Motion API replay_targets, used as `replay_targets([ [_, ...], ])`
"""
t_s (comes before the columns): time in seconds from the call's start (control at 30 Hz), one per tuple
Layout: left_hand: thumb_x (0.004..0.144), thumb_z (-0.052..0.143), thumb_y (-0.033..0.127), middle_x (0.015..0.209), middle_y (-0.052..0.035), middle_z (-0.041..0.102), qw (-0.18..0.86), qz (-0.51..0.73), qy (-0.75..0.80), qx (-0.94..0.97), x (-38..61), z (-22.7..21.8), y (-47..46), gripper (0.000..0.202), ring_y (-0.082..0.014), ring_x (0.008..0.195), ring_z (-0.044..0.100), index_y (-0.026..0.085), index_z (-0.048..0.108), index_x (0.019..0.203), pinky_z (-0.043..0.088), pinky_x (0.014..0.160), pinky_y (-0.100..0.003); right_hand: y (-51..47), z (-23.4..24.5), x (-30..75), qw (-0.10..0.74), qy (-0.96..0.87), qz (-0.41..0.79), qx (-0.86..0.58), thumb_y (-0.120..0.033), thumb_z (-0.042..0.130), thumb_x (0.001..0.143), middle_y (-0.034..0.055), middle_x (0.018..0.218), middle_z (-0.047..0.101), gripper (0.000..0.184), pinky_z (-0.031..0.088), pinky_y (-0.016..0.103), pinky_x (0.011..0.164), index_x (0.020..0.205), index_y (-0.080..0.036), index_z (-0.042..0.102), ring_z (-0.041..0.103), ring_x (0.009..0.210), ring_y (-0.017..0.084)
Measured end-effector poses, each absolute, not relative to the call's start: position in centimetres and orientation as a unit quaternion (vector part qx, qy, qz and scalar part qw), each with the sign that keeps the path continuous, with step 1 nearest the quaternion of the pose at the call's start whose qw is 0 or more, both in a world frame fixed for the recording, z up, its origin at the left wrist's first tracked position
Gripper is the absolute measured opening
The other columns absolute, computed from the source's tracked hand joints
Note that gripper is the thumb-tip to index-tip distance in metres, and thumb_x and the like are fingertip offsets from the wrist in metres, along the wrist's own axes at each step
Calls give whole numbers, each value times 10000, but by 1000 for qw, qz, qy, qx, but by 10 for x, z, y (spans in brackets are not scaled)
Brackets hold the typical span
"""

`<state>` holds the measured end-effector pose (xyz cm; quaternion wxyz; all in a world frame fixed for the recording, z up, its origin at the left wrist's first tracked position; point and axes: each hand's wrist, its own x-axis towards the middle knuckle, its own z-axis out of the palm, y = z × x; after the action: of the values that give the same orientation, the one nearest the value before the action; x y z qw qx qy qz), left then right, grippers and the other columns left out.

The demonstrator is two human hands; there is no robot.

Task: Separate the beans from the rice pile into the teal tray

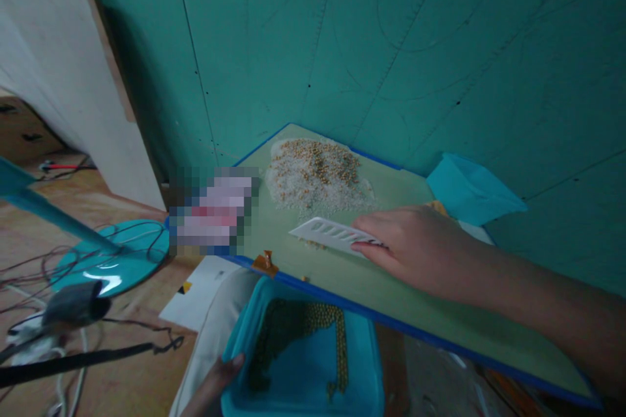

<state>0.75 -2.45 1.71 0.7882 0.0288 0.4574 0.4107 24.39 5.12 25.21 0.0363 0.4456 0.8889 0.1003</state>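
My right hand (411, 244) is closed round a white slotted plastic scraper (325, 232), held low over the pale green board. A few tan bits lie on the board along the scraper's lower edge. Just beyond it spreads a pile of whitish grains mixed with round tan beans (317, 172). My left hand (215, 386) grips the left rim of a blue plastic tub (306, 365), its thumb over the edge and most fingers hidden. Round beans (317, 316) lie along the tub's far and side parts. The tub sits below the board's near edge.
The blue-edged board (415, 287) rests against a teal wall (313, 45). A blue paper-like piece (474, 189) stands at its right back, a blurred-out item (215, 212) at its left. Brown tape (265, 263) sticks to the near edge. Left are a round blue base (112, 257) and cables.
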Motion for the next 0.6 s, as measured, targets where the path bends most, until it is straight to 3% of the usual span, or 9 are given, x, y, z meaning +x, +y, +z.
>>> replay_targets([
  [0.23,521,742,381,790,-11,747,797,397,452,59,6,19,-29,288,-381,1049,511,211,726,753,417,886,-461,49,252,245,30,890,104,443,-269,455,825,-19,678,588,95,196,260,487,789,-215,524,528,590,139],
  [0.4,406,798,370,683,-53,745,802,384,456,40,4,15,-29,278,-395,937,585,196,721,609,474,800,-473,47,250,246,30,892,85,443,-272,452,827,-22,680,588,98,197,266,489,775,-219,516,530,594,142],
  [0.6,456,789,340,548,-37,724,824,372,428,1,1,8,-27,217,-308,685,673,209,729,617,546,641,-367,47,252,245,22,891,101,442,-270,453,822,-25,670,582,90,192,262,489,772,-226,513,525,591,144],
])
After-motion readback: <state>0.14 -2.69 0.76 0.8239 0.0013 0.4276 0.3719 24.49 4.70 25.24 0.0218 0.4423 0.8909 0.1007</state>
